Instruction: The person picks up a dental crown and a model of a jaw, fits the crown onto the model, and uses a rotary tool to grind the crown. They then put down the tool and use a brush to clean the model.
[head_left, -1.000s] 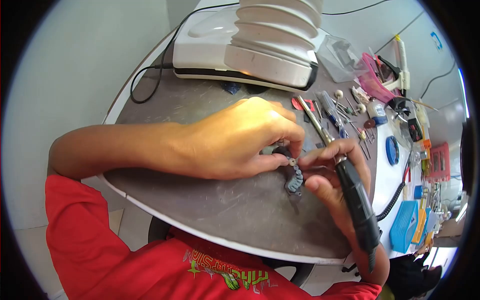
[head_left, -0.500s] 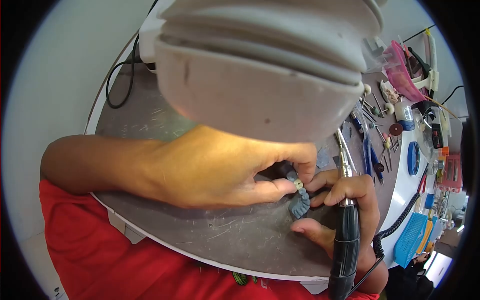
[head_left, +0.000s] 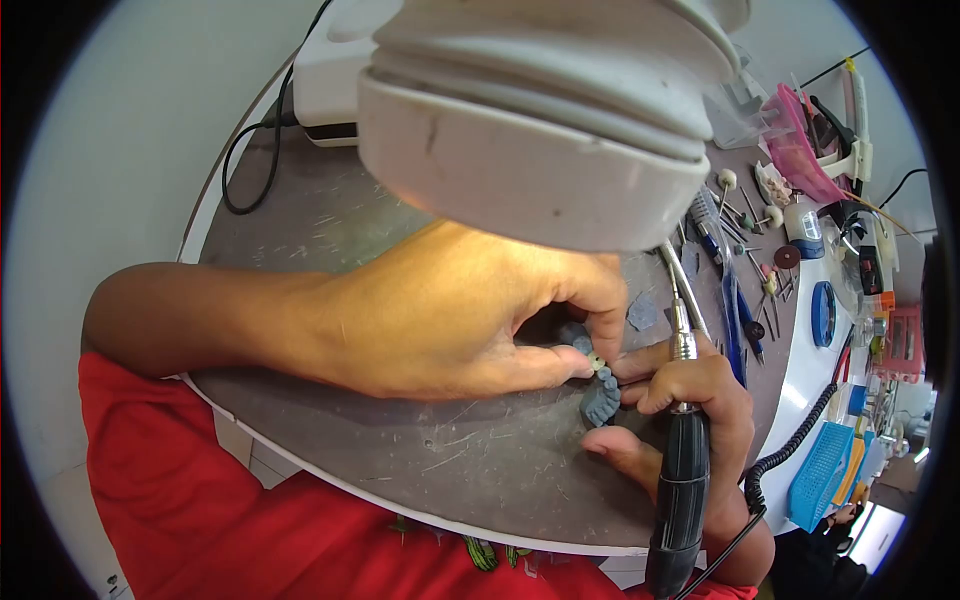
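Observation:
Between the thumb and index fingertip of my left hand [head_left: 470,315] is a small cream-coloured dental crown [head_left: 597,363], at the upper end of a blue-grey dental model [head_left: 600,404] with a row of teeth. My right hand [head_left: 715,400] is wrapped around a black and silver rotary handpiece [head_left: 682,470], its narrow metal end pointing up and away from the model. The right index and middle fingertips rest against the model's right side, while the right thumb lies just below it. Part of the model is hidden behind my left fingers.
A bulky white lamp head [head_left: 540,170] hangs close above my left hand. Rotary burs and polishing tips [head_left: 775,280] lie scattered at the right, near a blue pen-like tool [head_left: 735,325]. A coiled cord [head_left: 790,460] and blue basket [head_left: 822,475] are further right.
Both hands and the dental model sit slightly higher in view, and the model shows more of its toothed side. The lamp looks higher and smaller as the viewpoint shifts. Both grips are kept.

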